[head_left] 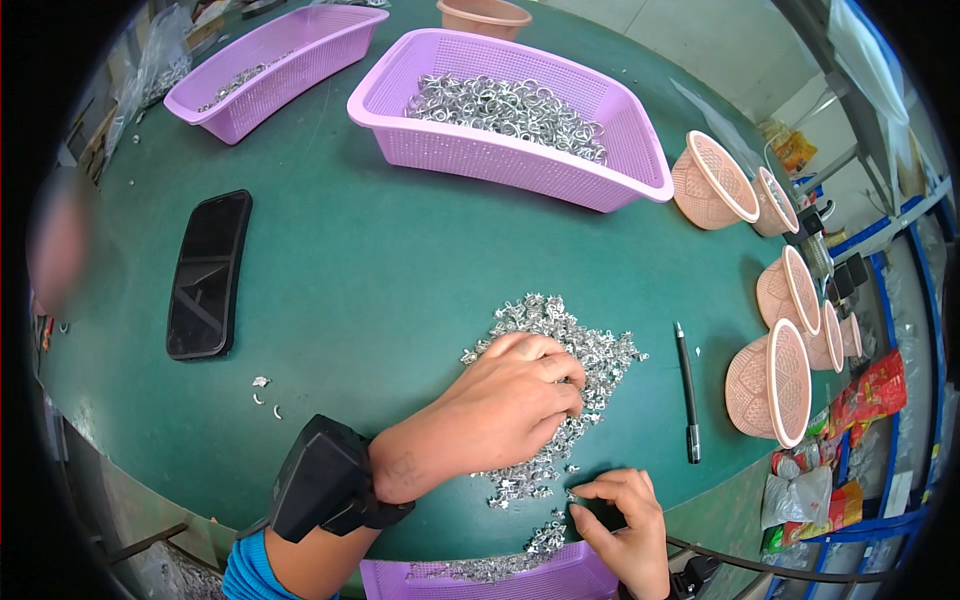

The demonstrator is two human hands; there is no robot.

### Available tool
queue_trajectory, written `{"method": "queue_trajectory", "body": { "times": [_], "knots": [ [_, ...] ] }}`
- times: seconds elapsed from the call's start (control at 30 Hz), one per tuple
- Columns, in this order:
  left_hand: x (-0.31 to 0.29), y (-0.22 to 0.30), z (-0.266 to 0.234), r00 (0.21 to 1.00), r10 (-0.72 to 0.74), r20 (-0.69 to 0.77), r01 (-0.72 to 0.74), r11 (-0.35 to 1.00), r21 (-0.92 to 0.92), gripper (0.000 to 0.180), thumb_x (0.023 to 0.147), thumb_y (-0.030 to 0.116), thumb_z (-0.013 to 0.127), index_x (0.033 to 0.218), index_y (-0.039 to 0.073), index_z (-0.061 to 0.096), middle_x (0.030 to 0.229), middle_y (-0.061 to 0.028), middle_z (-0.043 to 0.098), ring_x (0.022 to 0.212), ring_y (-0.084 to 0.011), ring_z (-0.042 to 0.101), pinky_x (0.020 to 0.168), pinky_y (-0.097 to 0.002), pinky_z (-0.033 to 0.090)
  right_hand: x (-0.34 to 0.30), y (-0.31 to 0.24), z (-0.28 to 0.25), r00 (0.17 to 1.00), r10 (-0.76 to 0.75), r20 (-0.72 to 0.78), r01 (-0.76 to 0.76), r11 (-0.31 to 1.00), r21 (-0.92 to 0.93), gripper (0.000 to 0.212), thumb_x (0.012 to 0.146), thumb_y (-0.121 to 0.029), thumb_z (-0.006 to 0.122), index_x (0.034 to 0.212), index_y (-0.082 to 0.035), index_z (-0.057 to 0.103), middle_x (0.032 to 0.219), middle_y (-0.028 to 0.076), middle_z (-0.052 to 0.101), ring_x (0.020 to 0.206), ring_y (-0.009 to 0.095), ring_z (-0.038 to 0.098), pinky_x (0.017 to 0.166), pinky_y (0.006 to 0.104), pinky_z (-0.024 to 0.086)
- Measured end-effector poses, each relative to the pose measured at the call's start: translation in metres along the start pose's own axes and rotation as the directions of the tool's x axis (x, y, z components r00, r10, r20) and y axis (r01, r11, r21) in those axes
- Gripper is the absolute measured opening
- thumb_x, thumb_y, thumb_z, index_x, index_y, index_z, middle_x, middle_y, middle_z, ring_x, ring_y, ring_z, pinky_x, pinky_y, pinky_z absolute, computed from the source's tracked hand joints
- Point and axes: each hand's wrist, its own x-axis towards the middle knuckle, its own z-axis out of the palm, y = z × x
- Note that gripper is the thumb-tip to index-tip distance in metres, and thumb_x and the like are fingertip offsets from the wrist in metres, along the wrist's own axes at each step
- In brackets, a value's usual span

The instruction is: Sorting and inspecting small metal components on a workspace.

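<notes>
A pile of small silvery metal pieces lies spread on the green table. My left hand rests palm down over its middle, fingers curled into the pieces. Its fingertips are hidden, so what they hold cannot be made out. At the pile's near edge my right hand has thumb and forefinger brought together around a small metal piece. Just left of those fingertips, a little cluster of pieces lies at the table edge. Below the edge sits a purple basket with more pieces in it.
A large purple basket of metal rings stands at the back, a second purple basket to its left. Several peach woven-pattern baskets line the right edge. A black pen and a phone lie on the table.
</notes>
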Motion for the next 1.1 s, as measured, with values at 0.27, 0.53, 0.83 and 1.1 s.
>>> {"method": "queue_trajectory", "body": {
  "times": [0.27,0.53,0.83,1.1],
  "knots": [
    [0.001,0.001,-0.001,1.000,0.003,0.006,-0.003,1.000,0.009,0.011,0.074,0.010,0.057,0.081,0.009,0.064,0.103,-0.0015,0.055,0.104,-0.0246,0.045,0.093,-0.0401,0.032,-0.002,0.003,-0.002,1.000,-0.008,0.004,0.008,0.999,-0.031,0.016,0.073,0.000,0.061,0.088,-0.004,0.062,0.085,0.010,0.058,0.080,0.027,0.053,0.073,0.0322,0.041],
    [0.001,0.001,-0.001,1.000,-0.007,0.012,0.007,1.000,-0.005,0.011,0.074,0.011,0.057,0.082,0.009,0.064,0.103,-0.0017,0.055,0.105,-0.0249,0.045,0.093,-0.0402,0.032,-0.003,0.001,0.000,1.000,0.013,-0.016,-0.012,1.000,0.024,0.014,0.073,0.001,0.058,0.086,-0.005,0.063,0.084,0.009,0.057,0.080,0.025,0.053,0.073,0.0322,0.039],
    [0.001,0.001,-0.001,1.000,-0.003,0.008,0.003,1.000,0.000,0.011,0.074,0.011,0.057,0.082,0.009,0.064,0.103,-0.0016,0.056,0.105,-0.0247,0.045,0.093,-0.0397,0.032,-0.005,0.004,-0.005,0.990,-0.099,0.104,0.094,0.994,0.048,0.020,0.071,0.004,0.055,0.086,-0.005,0.064,0.084,0.009,0.055,0.080,0.026,0.051,0.073,0.0325,0.039],
    [0.000,0.001,-0.001,1.000,0.000,-0.001,0.000,1.000,0.006,0.011,0.074,0.011,0.057,0.082,0.009,0.064,0.103,-0.0017,0.055,0.105,-0.0243,0.045,0.093,-0.0397,0.032,0.010,0.008,0.009,0.997,0.029,-0.067,-0.036,0.993,-0.115,0.019,0.068,-0.002,0.067,0.087,-0.005,0.064,0.083,0.007,0.055,0.078,0.021,0.049,0.072,0.0295,0.039]
  ]
}}
